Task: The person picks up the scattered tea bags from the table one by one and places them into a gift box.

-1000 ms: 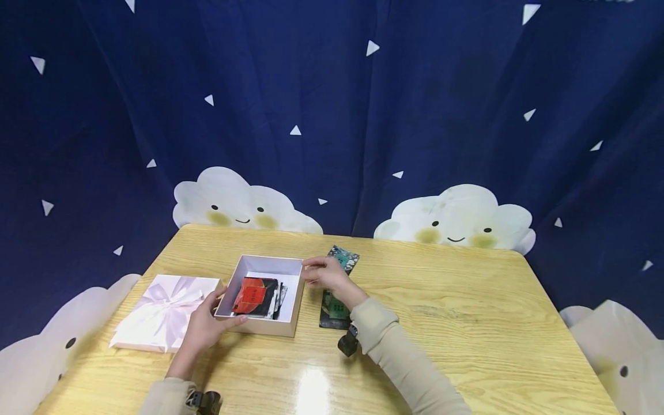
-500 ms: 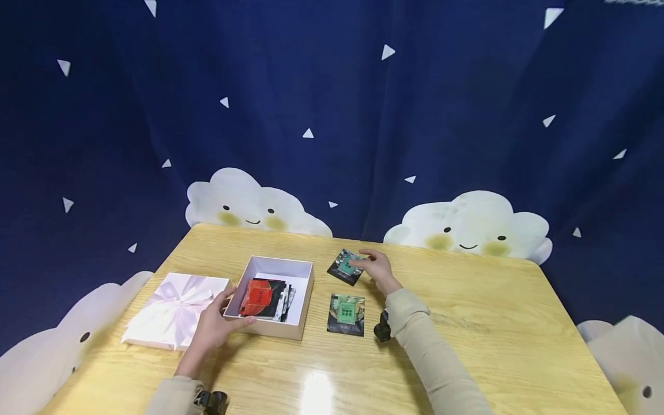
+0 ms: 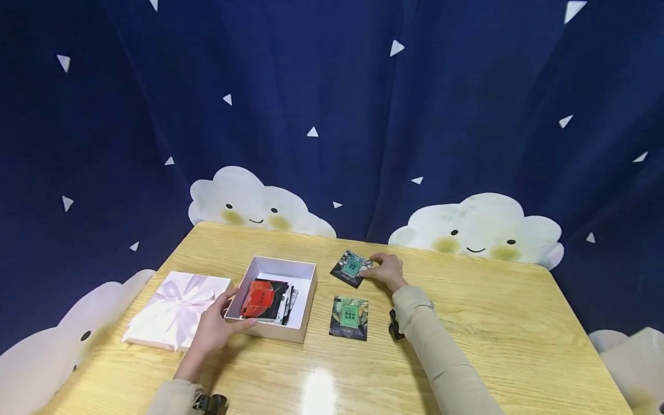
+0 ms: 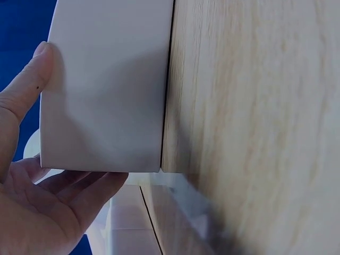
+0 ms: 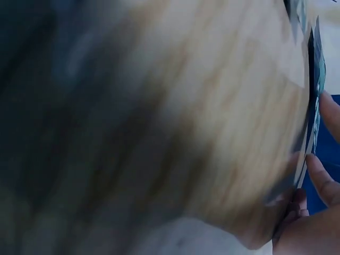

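Note:
In the head view, my left hand (image 3: pixel 211 328) grips the near left corner of a white open box (image 3: pixel 309 300). The left wrist view shows the thumb at the box's rim and the other fingers along its side. Inside the box lie a red and black sachet (image 3: pixel 261 297) and several others beside it. My right hand (image 3: pixel 388 270) pinches the right edge of a dark sachet with a teal label (image 3: pixel 351 267), lying askew right of the box. In the right wrist view its thumb and a finger are at the sachet's edge (image 5: pixel 317 79).
A second sachet with a green label (image 3: pixel 349 318) lies squarely on the wooden table (image 3: pixel 467 340), nearer to me. Left of the box is a white lid with a pale ribbon bow (image 3: pixel 178 308). A blue curtain (image 3: pixel 311 86) hangs behind the table.
My right hand has moved from beside the box's right wall to the right edge of the teal-labelled sachet, which has turned and shifted slightly. My left hand has stayed on the box.

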`<act>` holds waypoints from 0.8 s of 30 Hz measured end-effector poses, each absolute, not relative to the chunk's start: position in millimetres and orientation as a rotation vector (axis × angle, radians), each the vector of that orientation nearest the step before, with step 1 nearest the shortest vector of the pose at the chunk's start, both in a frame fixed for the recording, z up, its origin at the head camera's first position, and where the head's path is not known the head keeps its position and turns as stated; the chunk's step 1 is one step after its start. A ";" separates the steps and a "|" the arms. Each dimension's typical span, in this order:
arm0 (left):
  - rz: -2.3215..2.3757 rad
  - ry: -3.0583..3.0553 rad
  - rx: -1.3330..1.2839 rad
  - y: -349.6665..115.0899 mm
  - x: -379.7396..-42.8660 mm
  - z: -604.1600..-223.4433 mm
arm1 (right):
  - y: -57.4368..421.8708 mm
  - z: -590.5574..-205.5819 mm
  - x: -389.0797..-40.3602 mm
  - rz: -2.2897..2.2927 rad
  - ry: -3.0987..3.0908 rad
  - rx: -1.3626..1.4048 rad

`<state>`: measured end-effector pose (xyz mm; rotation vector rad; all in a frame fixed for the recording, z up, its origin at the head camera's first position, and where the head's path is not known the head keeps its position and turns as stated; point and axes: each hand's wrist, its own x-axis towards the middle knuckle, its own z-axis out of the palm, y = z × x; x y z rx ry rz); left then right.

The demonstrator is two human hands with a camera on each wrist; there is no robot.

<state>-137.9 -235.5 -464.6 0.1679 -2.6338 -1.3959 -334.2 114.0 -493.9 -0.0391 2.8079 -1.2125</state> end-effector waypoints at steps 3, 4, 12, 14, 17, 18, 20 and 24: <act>-1.391 -2.642 0.166 -236.2 -137.6 -463.8 | 112.6 -494.4 -335.5 -1.153 2.825 -0.010; -1.390 -2.644 0.167 -236.2 -137.7 -463.8 | 112.2 -494.4 -335.8 -1.146 2.824 -0.001; -1.376 -2.653 0.171 -237.3 -138.0 -464.3 | 108.3 -493.6 -335.7 -1.099 2.850 0.026; -1.378 -2.653 0.171 -237.4 -138.1 -464.5 | 107.9 -493.8 -335.6 -1.119 2.853 0.046; -1.379 -2.657 0.178 -237.3 -138.0 -464.5 | 107.9 -494.7 -335.9 -1.184 2.844 0.089; -1.379 -2.658 0.180 -237.2 -138.0 -464.5 | 107.8 -495.1 -336.1 -1.208 2.841 0.106; -1.379 -2.660 0.187 -237.0 -137.9 -464.2 | 107.8 -495.8 -336.6 -1.258 2.842 0.137; -1.385 -2.661 0.189 -236.6 -138.2 -463.8 | 108.0 -496.5 -338.1 -1.369 2.833 0.190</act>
